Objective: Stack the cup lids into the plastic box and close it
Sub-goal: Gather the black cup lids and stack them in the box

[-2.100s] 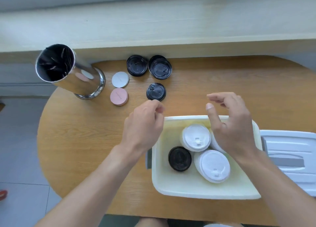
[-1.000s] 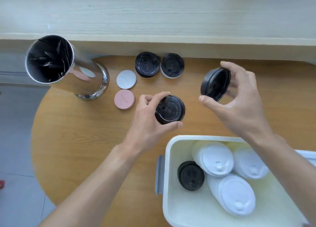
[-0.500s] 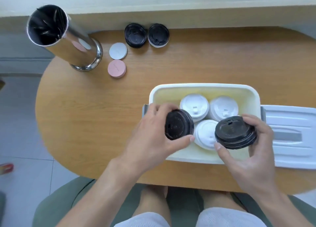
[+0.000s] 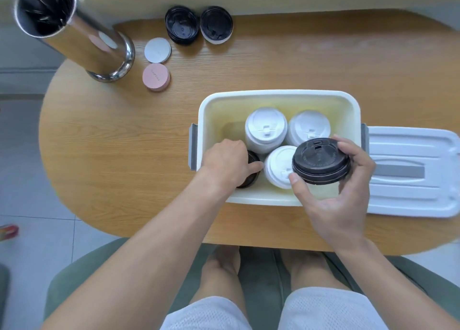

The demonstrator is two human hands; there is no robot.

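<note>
Plastic box (image 4: 278, 98): white, open, near the table's (image 4: 124, 155) front edge, right of centre; its inner left-rear part is bare.
White lid stacks (image 4: 265, 128): three, clustered in the box's middle and right.
Left hand (image 4: 227, 164): reaches over the box's left wall, fingers curled round a black lid stack (image 4: 251, 170) in the front-left corner.
Right hand (image 4: 341, 195): above the box's front-right corner, thumb and fingers pinching a black lid stack (image 4: 319, 164) clear of the white ones.
Box lid (image 4: 410, 173): white, flat, touching the box's right side, running to the table's right edge.
Loose black lids (image 4: 181, 27): two piles at the rear edge.
Round coasters (image 4: 156, 77): white and pink, left of centre.
Steel canister (image 4: 74, 28): rear-left corner.
</note>
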